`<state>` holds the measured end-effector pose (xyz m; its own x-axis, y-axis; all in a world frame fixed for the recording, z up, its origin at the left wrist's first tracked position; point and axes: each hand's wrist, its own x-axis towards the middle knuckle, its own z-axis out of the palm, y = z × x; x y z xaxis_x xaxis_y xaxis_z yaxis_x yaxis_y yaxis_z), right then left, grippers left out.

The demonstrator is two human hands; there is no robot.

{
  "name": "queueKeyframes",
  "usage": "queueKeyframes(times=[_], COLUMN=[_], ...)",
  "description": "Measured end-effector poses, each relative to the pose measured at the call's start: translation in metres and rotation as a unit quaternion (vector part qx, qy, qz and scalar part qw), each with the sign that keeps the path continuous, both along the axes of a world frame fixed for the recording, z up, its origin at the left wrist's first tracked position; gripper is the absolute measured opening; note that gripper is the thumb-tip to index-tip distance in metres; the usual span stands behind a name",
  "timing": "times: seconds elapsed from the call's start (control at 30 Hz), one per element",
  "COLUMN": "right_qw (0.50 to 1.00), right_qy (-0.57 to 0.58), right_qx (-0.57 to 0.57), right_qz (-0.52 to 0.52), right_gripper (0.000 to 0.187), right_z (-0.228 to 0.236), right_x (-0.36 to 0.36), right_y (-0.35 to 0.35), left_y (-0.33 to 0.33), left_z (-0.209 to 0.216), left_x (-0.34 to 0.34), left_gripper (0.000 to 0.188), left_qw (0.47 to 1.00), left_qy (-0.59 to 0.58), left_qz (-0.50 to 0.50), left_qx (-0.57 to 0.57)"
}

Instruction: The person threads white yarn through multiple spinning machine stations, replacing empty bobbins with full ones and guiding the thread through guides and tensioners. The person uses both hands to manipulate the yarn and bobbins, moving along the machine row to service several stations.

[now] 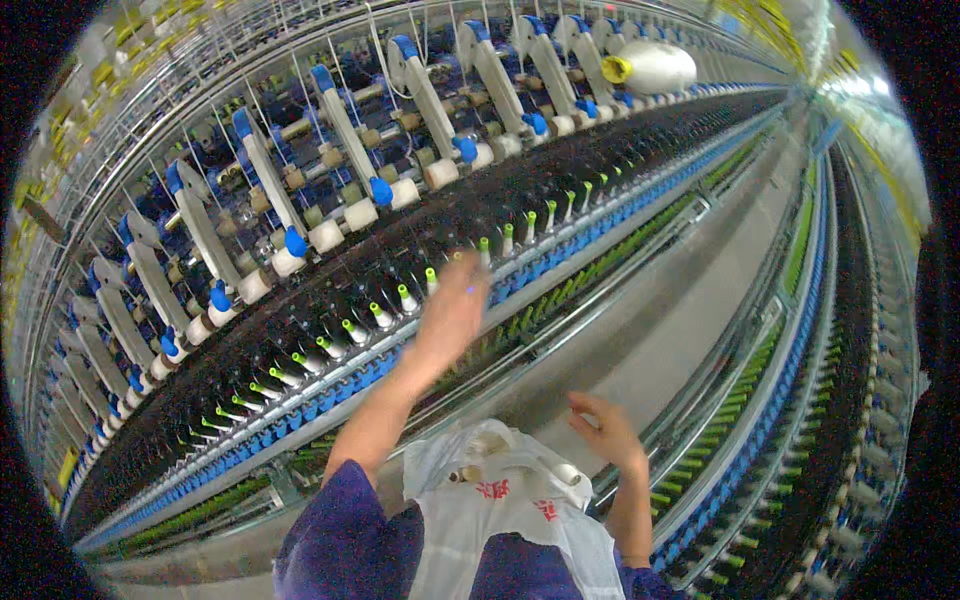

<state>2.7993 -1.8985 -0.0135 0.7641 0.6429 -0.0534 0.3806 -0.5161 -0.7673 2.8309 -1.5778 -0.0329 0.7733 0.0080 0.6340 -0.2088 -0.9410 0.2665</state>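
Note:
My left hand reaches over a row of green-topped bobbins standing on a spinning frame, several wound with white yarn. Motion smears its fingers, and whether they grip a bobbin is hidden. My right hand hangs above the aisle with thumb and fingers apart, nothing in it. At my waist is a white plastic bag with red print. A white spool and a brownish tube end show at its opening.
Grey arms with blue tips line the machine above the bobbins. A large white yarn cone with a yellow end lies on top. Blue parts run along the lower rail. A second machine borders the aisle floor on the right.

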Motion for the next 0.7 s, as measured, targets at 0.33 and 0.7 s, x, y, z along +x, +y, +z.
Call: queueKeyframes(times=[0.33,0.7], right_qw=[0.974,0.907], right_qy=[0.019,0.031], right_qx=[0.058,-0.077], right_qz=[0.219,0.414], right_gripper=[0.028,0.035], right_z=[-0.051,-0.052], right_x=[0.175,0.299], right_y=[0.009,0.046], left_y=[0.125,0.141], left_z=[0.083,0.069], left_x=[0.199,0.194], left_gripper=[0.021,0.016], left_qw=[0.906,0.885], left_qy=[0.172,0.174], left_qz=[0.357,0.422], left_qx=[-0.149,-0.092])
